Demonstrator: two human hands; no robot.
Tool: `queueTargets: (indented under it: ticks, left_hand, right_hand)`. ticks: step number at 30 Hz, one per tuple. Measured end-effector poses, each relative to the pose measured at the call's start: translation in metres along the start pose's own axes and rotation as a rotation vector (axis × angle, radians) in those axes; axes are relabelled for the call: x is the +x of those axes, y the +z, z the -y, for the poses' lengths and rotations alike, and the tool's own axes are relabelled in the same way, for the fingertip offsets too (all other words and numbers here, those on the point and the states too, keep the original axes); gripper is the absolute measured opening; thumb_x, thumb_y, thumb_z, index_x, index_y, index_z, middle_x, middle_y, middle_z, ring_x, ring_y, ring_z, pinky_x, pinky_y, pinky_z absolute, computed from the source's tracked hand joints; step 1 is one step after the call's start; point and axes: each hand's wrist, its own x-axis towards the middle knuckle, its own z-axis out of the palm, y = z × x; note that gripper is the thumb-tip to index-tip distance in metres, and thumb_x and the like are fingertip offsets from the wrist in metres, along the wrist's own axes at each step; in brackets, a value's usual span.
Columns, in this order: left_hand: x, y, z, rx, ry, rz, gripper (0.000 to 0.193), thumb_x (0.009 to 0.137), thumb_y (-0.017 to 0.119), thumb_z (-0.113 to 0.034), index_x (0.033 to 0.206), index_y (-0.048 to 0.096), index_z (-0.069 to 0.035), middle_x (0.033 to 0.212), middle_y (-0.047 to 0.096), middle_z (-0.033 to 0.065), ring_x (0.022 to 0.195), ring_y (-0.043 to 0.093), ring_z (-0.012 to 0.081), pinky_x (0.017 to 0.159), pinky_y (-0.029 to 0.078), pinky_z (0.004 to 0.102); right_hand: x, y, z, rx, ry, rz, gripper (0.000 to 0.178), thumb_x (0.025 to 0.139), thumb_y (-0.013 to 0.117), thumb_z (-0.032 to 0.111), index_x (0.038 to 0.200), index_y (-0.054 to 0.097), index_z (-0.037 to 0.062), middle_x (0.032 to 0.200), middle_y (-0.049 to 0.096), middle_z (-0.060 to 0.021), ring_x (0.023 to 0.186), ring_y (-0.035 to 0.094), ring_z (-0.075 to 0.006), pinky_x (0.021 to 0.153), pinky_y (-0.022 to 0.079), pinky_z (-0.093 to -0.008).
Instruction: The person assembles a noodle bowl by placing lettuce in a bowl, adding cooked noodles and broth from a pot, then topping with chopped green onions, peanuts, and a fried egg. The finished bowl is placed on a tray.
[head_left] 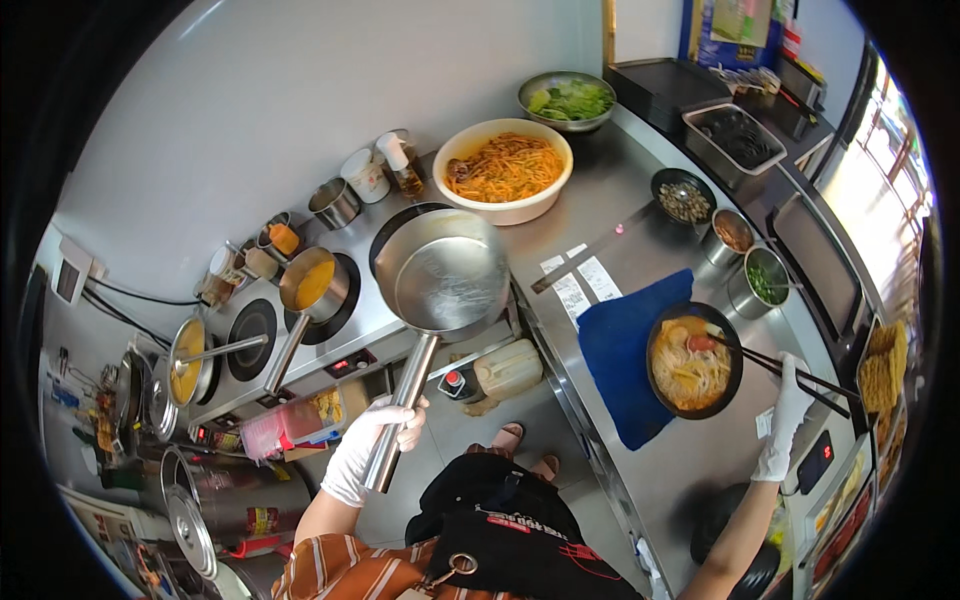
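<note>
In white gloves, my left hand [388,432] is closed around the long handle of a steel saucepan [440,275]. The pan is tilted over the stove's front right, with only a thin wet film visible inside. At the right, my right hand [785,412] grips a pair of dark chopsticks [757,358]. Their tips reach into a black bowl [653,378] of noodle soup [692,372], touching a reddish piece [700,343] near the far side. The bowl rests partly on a dark blue cloth [612,350] on the steel counter.
A smaller saucepan [312,288] with orange liquid sits on the stove. Behind stand a white basin [480,207] of shredded orange food and a bowl of greens [570,100]. Cups of toppings [765,278] line the counter's right. Paper slips [580,285] lie beside the cloth.
</note>
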Motion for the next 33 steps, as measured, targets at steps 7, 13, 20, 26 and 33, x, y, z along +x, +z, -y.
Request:
queueTargets:
  ticks: [7, 13, 20, 26, 33]
  left_hand:
    - [0.037, -0.088, -0.017, -0.211, 0.121, -0.099, 0.03, 0.082, 0.061, -0.01, 0.107, 0.05, 0.005, 0.071, 0.046, 0.0002, 0.055, 0.044, 0.0081, 0.049, 0.036, 0.0205]
    - [0.111, -0.152, -0.047, -0.261, 0.093, -0.146, 0.027, 0.082, 0.064, -0.01, 0.103, 0.049, 0.001, 0.068, 0.045, -0.001, 0.053, 0.044, 0.0087, 0.049, 0.042, 0.0217]
    - [0.158, -0.197, -0.063, -0.231, 0.05, -0.118, 0.023, 0.084, 0.063, -0.01, 0.101, 0.052, 0.001, 0.071, 0.048, 0.0009, 0.055, 0.045, 0.0084, 0.049, 0.043, 0.0217]
    - [0.172, -0.206, -0.072, -0.21, 0.02, -0.107, 0.024, 0.085, 0.063, -0.011, 0.103, 0.053, 0.002, 0.072, 0.048, 0.0006, 0.055, 0.045, 0.0083, 0.049, 0.043, 0.0214]
    - [0.181, -0.208, -0.072, -0.213, 0.047, -0.131, 0.025, 0.085, 0.062, -0.013, 0.103, 0.053, 0.002, 0.071, 0.049, 0.0003, 0.053, 0.045, 0.0079, 0.046, 0.041, 0.0209]
  right_hand:
    - [-0.011, 0.021, 0.047, -0.23, 0.028, -0.25, 0.022, 0.082, 0.073, 0.021, 0.092, 0.072, 0.002, 0.089, 0.071, -0.007, 0.082, 0.065, -0.0149, 0.079, 0.05, -0.0307]
    - [-0.019, 0.019, 0.074, -0.159, -0.039, -0.167, 0.018, 0.09, 0.062, 0.016, 0.088, 0.071, 0.0008, 0.081, 0.068, -0.0024, 0.078, 0.06, -0.0096, 0.074, 0.047, -0.0249]
    - [-0.025, 0.035, 0.062, -0.232, 0.019, -0.229, 0.015, 0.089, 0.063, 0.013, 0.085, 0.07, 0.0007, 0.08, 0.068, -0.0029, 0.074, 0.062, -0.0113, 0.072, 0.049, -0.0249]
    - [-0.015, 0.035, 0.053, -0.045, 0.113, -0.288, 0.015, 0.088, 0.063, 0.013, 0.081, 0.069, 0.0005, 0.076, 0.066, -0.004, 0.068, 0.06, -0.0118, 0.065, 0.05, -0.0257]
    - [-0.014, 0.049, 0.07, -0.141, 0.146, -0.263, 0.014, 0.087, 0.065, 0.011, 0.078, 0.069, 0.0014, 0.074, 0.065, -0.0021, 0.067, 0.058, -0.01, 0.065, 0.047, -0.0256]
